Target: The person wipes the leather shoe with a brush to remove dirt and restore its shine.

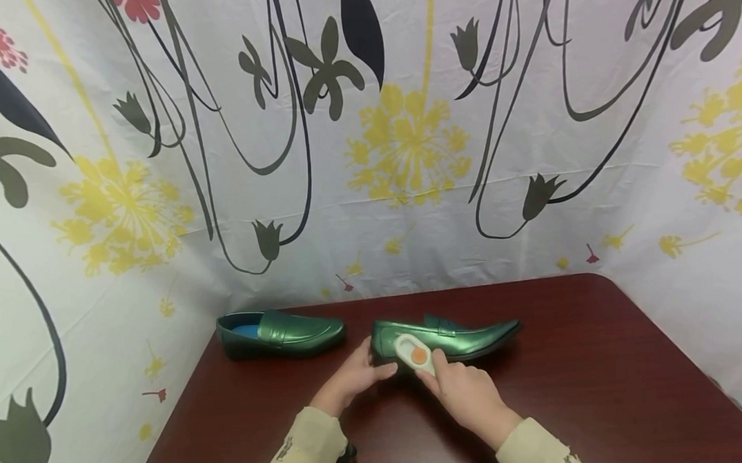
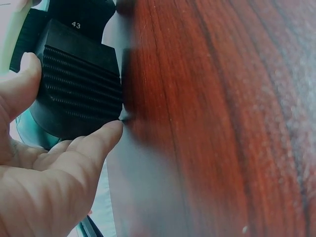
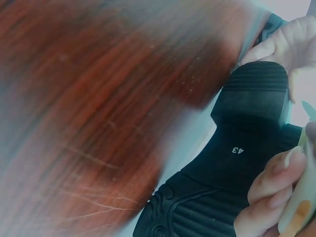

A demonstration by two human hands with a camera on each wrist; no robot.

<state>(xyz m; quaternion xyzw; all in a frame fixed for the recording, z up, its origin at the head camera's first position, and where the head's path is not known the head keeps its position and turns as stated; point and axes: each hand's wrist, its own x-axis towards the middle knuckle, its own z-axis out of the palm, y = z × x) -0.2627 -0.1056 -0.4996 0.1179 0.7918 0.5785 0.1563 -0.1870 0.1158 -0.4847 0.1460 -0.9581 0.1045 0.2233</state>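
Observation:
A metallic green loafer (image 1: 475, 341) is tipped near the middle of the table, its toe pointing right. My left hand (image 1: 355, 376) grips it at the heel, thumb on one side and fingers behind. The black sole (image 2: 79, 89), marked 43, faces the left wrist camera, with the ridged heel close to the tabletop. My right hand (image 1: 471, 393) pinches a pale, oval-ended hand tool (image 1: 416, 354) with a round orange spot. This tool overlaps the loafer's rear side in the head view; its working face is hidden.
A matching green loafer (image 1: 303, 333) with a blue insole stands upright at the back left of the dark red wooden table (image 1: 601, 380). Behind and beside the table hangs a white floral cloth (image 1: 372, 252).

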